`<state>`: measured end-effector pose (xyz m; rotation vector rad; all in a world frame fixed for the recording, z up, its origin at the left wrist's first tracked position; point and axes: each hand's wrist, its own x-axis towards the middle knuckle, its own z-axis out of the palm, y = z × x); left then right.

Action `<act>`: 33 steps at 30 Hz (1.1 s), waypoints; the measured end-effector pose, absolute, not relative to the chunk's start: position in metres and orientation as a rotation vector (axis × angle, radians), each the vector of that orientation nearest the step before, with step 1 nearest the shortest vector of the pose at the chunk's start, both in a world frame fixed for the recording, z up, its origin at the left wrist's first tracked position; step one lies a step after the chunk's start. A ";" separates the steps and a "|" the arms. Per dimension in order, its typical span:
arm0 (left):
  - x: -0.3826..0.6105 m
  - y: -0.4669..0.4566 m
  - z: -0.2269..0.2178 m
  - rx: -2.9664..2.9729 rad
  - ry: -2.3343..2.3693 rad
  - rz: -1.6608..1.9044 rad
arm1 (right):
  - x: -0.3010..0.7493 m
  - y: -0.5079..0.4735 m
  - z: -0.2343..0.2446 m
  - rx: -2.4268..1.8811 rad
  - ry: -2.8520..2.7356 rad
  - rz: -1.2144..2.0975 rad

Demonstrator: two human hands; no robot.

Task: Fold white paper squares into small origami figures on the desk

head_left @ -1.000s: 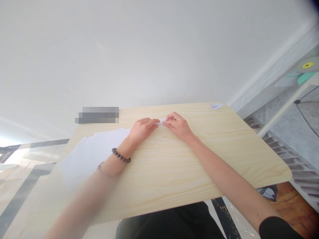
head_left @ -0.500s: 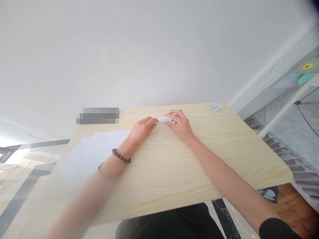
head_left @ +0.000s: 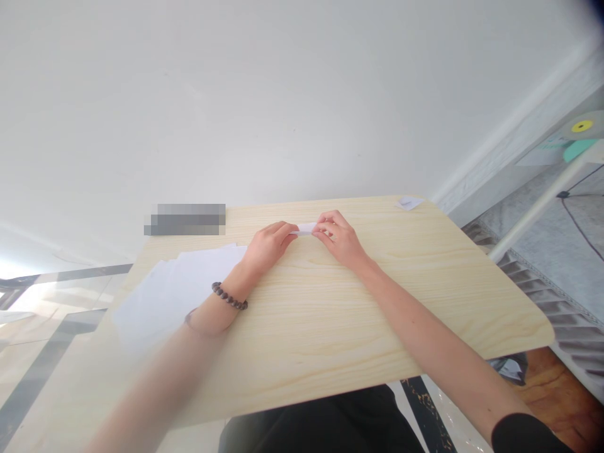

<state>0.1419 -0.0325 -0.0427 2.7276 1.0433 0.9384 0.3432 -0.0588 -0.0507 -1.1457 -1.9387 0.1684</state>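
While your two hands meet around a folded white paper strip [head_left: 306, 229], it lies crosswise over the far half of the table [head_left: 325, 340]; whether it touches the wood is hard to tell. Your left hand [head_left: 268, 247] pinches its left end, and your right hand [head_left: 344, 244] pinches the right. Behind your knuckles, a short span of wood runs to the far edge, with the wall [head_left: 292, 113] just beyond. Toward you, a longer span reaches the near edge between your forearms. Loose white sheets [head_left: 189, 277] crowd your left forearm; a small folded paper [head_left: 409, 203] sits at the far right corner.
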 end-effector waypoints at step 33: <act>0.143 -0.033 -0.040 2.721 1.233 0.960 | 0.346 -0.057 -0.052 -1.150 -1.708 0.574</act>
